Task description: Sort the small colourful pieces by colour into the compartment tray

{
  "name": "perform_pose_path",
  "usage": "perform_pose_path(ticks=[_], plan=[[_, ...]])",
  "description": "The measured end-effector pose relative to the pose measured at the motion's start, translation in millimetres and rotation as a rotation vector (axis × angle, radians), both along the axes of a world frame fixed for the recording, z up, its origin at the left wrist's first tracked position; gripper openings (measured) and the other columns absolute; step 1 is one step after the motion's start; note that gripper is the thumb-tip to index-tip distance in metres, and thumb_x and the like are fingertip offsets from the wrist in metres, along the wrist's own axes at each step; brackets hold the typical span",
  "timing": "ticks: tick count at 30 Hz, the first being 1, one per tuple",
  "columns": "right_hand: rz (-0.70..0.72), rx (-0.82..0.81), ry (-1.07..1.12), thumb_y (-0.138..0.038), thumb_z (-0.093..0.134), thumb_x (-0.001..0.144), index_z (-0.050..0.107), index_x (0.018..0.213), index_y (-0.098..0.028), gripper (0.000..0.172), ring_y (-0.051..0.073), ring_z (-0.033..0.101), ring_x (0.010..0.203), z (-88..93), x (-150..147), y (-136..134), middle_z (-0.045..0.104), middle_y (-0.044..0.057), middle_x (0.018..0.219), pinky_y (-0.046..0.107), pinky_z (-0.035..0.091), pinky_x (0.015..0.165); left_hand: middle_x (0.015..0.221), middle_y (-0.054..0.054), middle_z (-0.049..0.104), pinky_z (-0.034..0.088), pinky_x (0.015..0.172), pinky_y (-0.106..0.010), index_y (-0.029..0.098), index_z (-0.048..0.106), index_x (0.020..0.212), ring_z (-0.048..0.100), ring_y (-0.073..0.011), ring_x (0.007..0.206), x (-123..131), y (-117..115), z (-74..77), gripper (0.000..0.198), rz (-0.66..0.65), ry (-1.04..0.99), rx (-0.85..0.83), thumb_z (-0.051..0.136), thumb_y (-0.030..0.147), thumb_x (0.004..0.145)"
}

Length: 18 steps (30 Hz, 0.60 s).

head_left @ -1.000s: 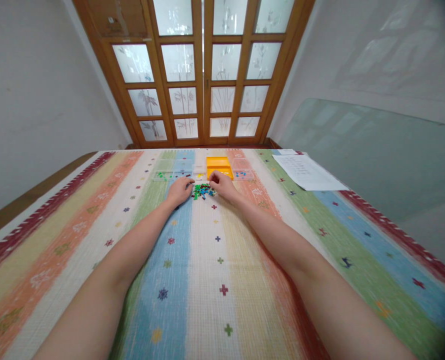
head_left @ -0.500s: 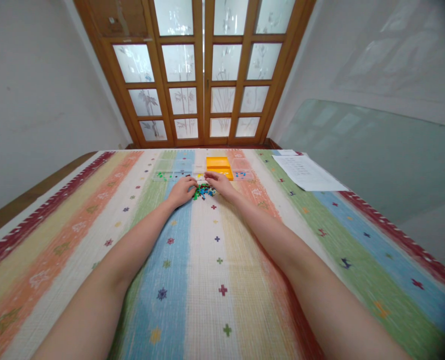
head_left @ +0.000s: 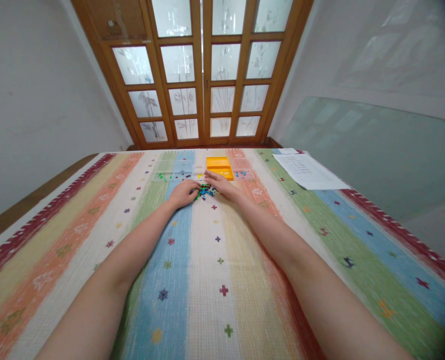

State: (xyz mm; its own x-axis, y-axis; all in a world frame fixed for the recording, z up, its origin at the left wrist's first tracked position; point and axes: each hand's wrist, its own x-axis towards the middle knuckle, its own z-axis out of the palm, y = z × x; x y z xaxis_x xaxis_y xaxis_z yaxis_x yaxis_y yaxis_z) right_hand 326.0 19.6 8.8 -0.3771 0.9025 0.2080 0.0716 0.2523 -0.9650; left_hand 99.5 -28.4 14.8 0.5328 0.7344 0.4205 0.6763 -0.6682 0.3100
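Observation:
A heap of small coloured pieces [head_left: 206, 191], mostly green, blue and dark red, lies on the striped tablecloth between my two hands. My left hand [head_left: 184, 193] rests at the heap's left edge, its fingers curled in against the pieces. Whatever is in those fingertips is too small to make out. On the other side, my right hand [head_left: 222, 184] reaches over the right edge of the heap with its fingers stretched out. Those fingertips are close to the front of an orange open box [head_left: 219, 162], which has a few pale pieces inside.
Clear plastic trays flank the orange box: the left tray [head_left: 166, 179] holds green and dark pieces, the right tray [head_left: 249, 176] blue ones. Yellow pieces [head_left: 200, 175] are near the middle. A printed sheet [head_left: 307, 171] lies at the right. Glazed doors [head_left: 203, 90] stand beyond the table.
My left hand has drawn slightly nearer to me, its fingers curling down at the heap's edge. My right hand has barely moved.

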Motion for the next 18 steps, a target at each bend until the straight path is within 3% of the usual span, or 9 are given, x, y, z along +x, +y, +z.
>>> perform_pose_path(ticks=[6,18], plan=[[0.009,-0.007,-0.014,-0.038,0.072,0.093,0.064,0.147,-0.022,0.057,0.026,0.058,0.141,-5.8,1,7,0.055,0.01,0.159,0.049,0.039,0.125,0.119,-0.007,0.077,0.047,0.114,-0.047,0.022,0.079,0.109,0.065,-0.0266,0.12,3,-2,2.1,0.026,-0.026,0.034,0.018,0.057,0.022,0.095],[0.017,-0.01,-0.025,-0.037,0.074,0.091,0.068,0.141,-0.024,0.052,0.027,0.057,0.14,-9.7,0,13,0.058,0.011,0.156,0.05,0.042,0.123,0.123,-0.009,0.075,0.047,0.113,-0.048,0.023,0.079,0.115,0.063,-0.0277,0.123,9,-5,4.6,0.028,-0.035,0.061,0.026,0.059,0.024,0.096]])
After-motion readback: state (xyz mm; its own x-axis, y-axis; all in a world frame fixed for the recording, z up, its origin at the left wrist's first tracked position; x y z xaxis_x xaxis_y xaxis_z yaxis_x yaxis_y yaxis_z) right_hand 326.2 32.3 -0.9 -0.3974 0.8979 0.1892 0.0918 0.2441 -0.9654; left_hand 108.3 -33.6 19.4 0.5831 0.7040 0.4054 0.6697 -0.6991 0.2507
